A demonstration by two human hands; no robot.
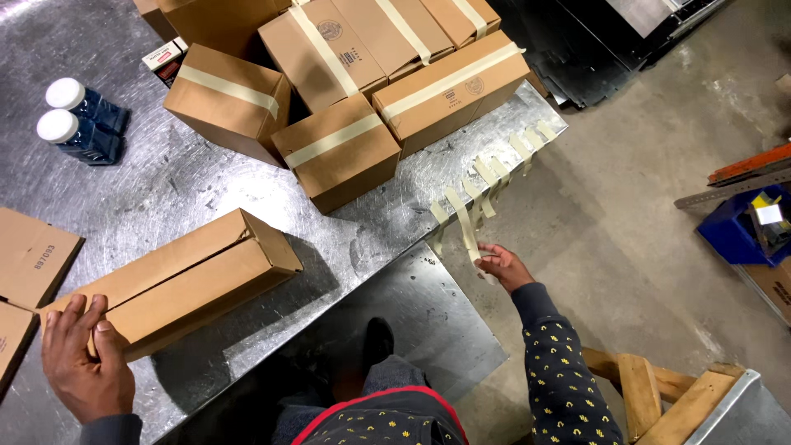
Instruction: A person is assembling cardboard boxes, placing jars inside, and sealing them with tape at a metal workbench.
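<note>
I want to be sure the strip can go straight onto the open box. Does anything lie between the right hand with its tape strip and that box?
Nothing visible. The right hand pinches a tape strip at the table edge; bare metal lies between it and the box, which the left hand steadies.

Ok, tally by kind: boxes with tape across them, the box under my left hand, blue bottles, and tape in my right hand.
Taped boxes: 6
Untaped box under the left hand: 1
Blue bottles with white caps: 2
Tape strip pinched in the right hand: 1
Total: 10
</note>
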